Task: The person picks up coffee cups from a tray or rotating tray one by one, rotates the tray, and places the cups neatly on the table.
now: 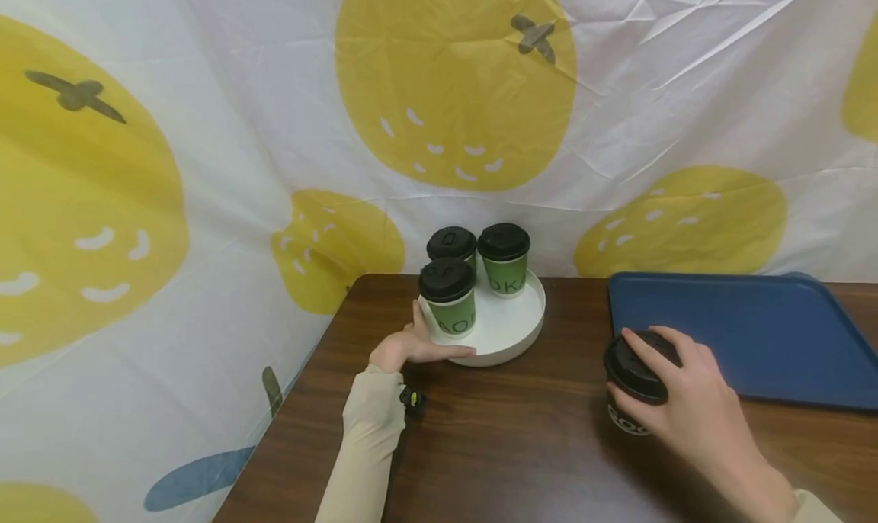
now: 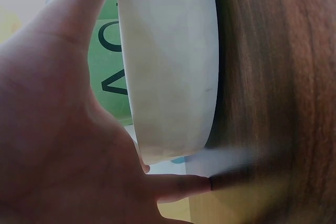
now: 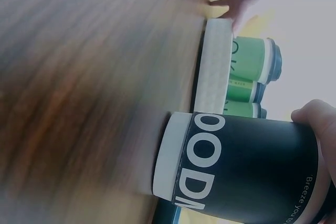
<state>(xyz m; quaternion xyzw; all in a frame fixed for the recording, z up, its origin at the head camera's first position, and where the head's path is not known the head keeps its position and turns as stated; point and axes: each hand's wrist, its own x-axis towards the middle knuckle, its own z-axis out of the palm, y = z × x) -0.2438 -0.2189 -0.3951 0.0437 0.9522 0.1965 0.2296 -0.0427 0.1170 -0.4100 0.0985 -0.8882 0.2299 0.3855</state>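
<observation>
The person's left arm, in a pale sleeve (image 1: 366,439), reaches forward so that the left hand (image 1: 411,346) meets the near left side of a round white tray (image 1: 504,321), fingers straight and spread rather than curled, the thumb stretched along the near rim beside three green cups (image 1: 458,315) with black lids that stand in it. The right hand (image 1: 693,389) comes in from the lower right and grips a dark cup (image 3: 257,161) around its black lid, thumb on the near side and fingers across the far side, with the cup at the wooden table (image 1: 507,447), just beside the near left corner of a blue tray (image 1: 727,325); whether its base touches the wood is hard to tell.
</observation>
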